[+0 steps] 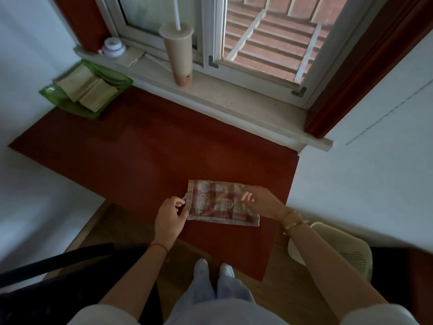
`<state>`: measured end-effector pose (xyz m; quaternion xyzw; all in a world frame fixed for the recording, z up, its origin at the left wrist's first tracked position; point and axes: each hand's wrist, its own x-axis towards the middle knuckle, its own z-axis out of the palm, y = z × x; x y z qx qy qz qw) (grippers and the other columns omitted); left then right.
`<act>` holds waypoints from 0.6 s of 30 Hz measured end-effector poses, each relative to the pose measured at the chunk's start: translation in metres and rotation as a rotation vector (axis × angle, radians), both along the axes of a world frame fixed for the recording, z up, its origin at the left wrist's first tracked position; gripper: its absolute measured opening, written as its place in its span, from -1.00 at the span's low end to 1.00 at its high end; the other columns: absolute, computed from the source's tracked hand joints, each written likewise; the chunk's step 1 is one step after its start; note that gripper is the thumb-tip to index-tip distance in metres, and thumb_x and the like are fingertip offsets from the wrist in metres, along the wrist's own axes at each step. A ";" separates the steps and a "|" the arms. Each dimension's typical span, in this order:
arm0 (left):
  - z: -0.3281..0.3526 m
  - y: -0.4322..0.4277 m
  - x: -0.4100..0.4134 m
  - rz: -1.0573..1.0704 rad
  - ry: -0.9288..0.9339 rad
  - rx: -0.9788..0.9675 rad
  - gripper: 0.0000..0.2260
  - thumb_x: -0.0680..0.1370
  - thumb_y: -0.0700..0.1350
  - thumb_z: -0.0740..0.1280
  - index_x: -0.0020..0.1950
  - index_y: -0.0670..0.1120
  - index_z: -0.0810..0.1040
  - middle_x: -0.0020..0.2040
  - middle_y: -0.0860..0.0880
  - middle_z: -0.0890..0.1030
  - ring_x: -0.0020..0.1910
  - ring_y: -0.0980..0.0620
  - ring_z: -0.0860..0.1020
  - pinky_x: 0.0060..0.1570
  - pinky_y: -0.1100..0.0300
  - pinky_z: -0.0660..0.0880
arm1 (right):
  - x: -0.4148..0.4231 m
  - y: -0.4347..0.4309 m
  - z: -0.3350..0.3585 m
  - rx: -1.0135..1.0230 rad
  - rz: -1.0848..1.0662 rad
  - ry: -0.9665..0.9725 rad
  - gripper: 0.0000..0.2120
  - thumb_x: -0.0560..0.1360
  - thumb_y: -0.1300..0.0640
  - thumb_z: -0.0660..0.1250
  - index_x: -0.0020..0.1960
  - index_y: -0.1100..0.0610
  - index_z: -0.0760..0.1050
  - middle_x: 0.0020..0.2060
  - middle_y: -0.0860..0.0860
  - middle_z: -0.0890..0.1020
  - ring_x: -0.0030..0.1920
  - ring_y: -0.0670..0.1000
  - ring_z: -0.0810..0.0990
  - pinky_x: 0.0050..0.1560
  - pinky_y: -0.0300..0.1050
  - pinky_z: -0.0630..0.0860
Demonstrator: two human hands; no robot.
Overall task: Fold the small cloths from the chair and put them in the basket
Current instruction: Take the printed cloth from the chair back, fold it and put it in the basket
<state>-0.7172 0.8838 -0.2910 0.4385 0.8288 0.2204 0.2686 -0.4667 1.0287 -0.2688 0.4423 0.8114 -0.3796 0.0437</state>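
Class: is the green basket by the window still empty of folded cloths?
No, the basket already holds folded cloths, while both hands work another cloth on the red table.

My left hand (170, 213) pinches with thumb and fingertips, wrist bent inward; my right hand (260, 202) reaches across, fingers spread and loose, both forearms extended forward.

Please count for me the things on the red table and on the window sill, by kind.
Checked cloth under both hands: 1
Green basket with folded cloths: 1
Tall cup with straw: 1
Small white jar: 1
Total: 4
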 end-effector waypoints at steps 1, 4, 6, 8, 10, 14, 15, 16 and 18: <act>0.000 0.002 0.001 0.053 -0.032 -0.042 -0.77 0.55 -0.04 0.38 0.16 -0.10 0.56 0.08 -0.02 0.60 -0.01 0.03 0.60 -0.14 0.22 0.55 | -0.013 0.009 0.004 0.042 -0.014 0.015 -0.82 0.54 0.19 0.21 0.03 0.07 0.58 -0.12 -0.13 0.57 -0.15 -0.20 0.53 0.00 -0.21 0.56; 0.001 0.009 0.008 0.163 -0.139 -0.125 -0.67 0.54 -0.01 0.39 0.22 -0.16 0.53 0.06 -0.04 0.63 -0.11 0.06 0.61 -0.23 0.24 0.54 | -0.055 0.031 0.003 0.145 -0.040 0.088 -0.81 0.54 0.16 0.24 0.05 0.08 0.60 0.01 -0.02 0.62 0.02 -0.05 0.55 0.14 -0.09 0.50; 0.001 0.014 0.014 0.221 -0.202 -0.148 -0.71 0.53 -0.06 0.40 0.19 -0.18 0.55 -0.03 -0.04 0.64 -0.20 0.09 0.58 -0.32 0.29 0.48 | -0.083 0.038 -0.003 0.144 -0.004 0.087 -0.80 0.54 0.15 0.25 0.11 0.09 0.59 0.09 0.04 0.63 0.13 0.03 0.54 0.23 -0.03 0.47; 0.000 0.019 0.016 0.268 -0.246 -0.174 -0.71 0.52 -0.07 0.40 0.16 -0.20 0.56 -0.04 -0.07 0.64 -0.09 -0.02 0.62 -0.28 0.24 0.47 | -0.108 0.040 -0.011 0.094 0.055 0.060 -0.75 0.54 0.14 0.26 0.18 0.13 0.56 0.15 0.07 0.63 0.19 0.06 0.55 0.28 0.03 0.46; -0.001 0.023 0.016 0.302 -0.255 -0.224 -0.69 0.49 -0.10 0.42 0.18 -0.20 0.55 0.01 -0.11 0.67 -0.01 -0.07 0.63 -0.30 0.25 0.41 | -0.128 0.036 -0.020 0.026 0.087 0.023 -0.69 0.52 0.12 0.26 0.25 0.14 0.51 0.20 0.09 0.60 0.23 0.09 0.53 0.29 0.09 0.45; -0.004 0.029 0.015 0.327 -0.254 -0.265 -0.75 0.45 -0.15 0.45 0.09 -0.21 0.60 -0.01 -0.13 0.69 -0.06 -0.07 0.64 -0.25 0.19 0.45 | -0.154 0.026 -0.030 0.061 0.144 -0.121 -0.64 0.54 0.10 0.23 0.32 0.11 0.43 0.28 0.10 0.50 0.31 0.16 0.40 0.30 0.13 0.39; -0.003 0.029 0.014 0.337 -0.260 -0.267 -0.80 0.45 -0.17 0.44 0.04 -0.21 0.61 -0.03 -0.14 0.69 -0.08 -0.07 0.63 -0.23 0.17 0.48 | -0.158 0.025 -0.030 0.069 0.168 -0.148 -0.63 0.54 0.11 0.24 0.34 0.12 0.41 0.28 0.11 0.49 0.31 0.17 0.39 0.29 0.12 0.39; -0.002 0.030 0.014 0.339 -0.266 -0.267 -0.82 0.45 -0.19 0.44 0.02 -0.21 0.61 -0.04 -0.14 0.69 -0.07 -0.08 0.64 -0.20 0.15 0.50 | -0.160 0.024 -0.030 0.072 0.193 -0.167 -0.62 0.54 0.12 0.24 0.34 0.13 0.41 0.28 0.12 0.49 0.30 0.17 0.41 0.28 0.11 0.40; -0.002 0.031 0.011 0.335 -0.291 -0.273 -0.78 0.44 -0.19 0.45 0.07 -0.17 0.61 -0.01 -0.13 0.69 0.00 -0.09 0.64 -0.11 0.15 0.53 | -0.162 0.025 -0.030 0.044 0.195 -0.153 -0.64 0.52 0.16 0.26 0.30 0.18 0.45 0.22 0.15 0.52 0.20 0.17 0.49 0.14 0.05 0.48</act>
